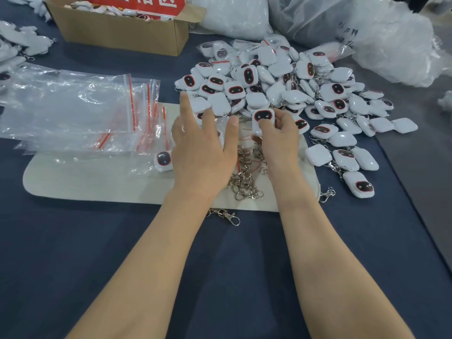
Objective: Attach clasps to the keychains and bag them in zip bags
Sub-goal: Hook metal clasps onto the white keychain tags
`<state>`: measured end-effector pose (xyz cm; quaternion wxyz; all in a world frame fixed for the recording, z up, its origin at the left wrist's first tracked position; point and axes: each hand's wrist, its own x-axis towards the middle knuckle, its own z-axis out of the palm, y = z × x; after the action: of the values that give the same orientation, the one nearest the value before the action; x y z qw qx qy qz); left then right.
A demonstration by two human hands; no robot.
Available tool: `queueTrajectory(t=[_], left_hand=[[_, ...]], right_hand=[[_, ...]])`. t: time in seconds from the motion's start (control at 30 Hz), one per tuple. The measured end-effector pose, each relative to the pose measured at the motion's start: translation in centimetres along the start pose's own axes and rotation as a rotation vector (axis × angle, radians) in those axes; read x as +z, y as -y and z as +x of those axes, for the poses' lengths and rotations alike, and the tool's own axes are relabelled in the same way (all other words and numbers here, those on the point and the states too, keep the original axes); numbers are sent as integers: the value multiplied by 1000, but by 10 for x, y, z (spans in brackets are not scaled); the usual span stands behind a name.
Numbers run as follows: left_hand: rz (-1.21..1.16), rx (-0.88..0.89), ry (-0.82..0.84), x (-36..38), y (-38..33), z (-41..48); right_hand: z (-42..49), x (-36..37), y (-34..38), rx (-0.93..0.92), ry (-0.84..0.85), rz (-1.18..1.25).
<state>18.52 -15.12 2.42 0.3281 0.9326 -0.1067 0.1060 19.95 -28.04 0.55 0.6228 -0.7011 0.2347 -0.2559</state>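
Observation:
A big heap of white square keychains (281, 84) with dark red-rimmed faces covers the table's middle right. My right hand (278, 140) pinches one white keychain (263, 119) at the heap's near edge, face up. My left hand (203, 145) lies flat with fingers spread over the beige mat (97, 182), its fingertips touching keychains at the heap's left edge. A pile of silver clasps (245, 177) sits on the mat between my wrists. Clear zip bags (80, 108) with red strips are stacked at left. One keychain (163, 161) lies beside my left hand.
A cardboard box (122, 30) with a red sign stands at the back left. Crumpled clear plastic bags (367, 28) fill the back right. Loose clasps lie at the mat's front edge (227, 215) and right corner (327, 194). Bagged white items (19, 45) sit far left.

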Motion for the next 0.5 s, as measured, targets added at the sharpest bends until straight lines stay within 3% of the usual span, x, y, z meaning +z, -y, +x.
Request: queueTrajectory(t=[0.1,0.2,0.3,0.37,0.43,0.5], left_hand=[[-138,101,-11,4,3,5],[-289,37,45,6,5,6],[-527,2,-225,-5,4,9],[-622,-94,-309,-14,9,15],[-585,-143,-273,-18,16,20],[-291,-127,-145,-17,22,22]], right_hand=[[0,0,-1,13,17,10],[0,-1,-2,7,6,26],[0,-1,-2,31,15,55],[-1,-1,-1,40,21,66],[-1,-1,0,46,25,73],[-1,0,0,52,31,75]])
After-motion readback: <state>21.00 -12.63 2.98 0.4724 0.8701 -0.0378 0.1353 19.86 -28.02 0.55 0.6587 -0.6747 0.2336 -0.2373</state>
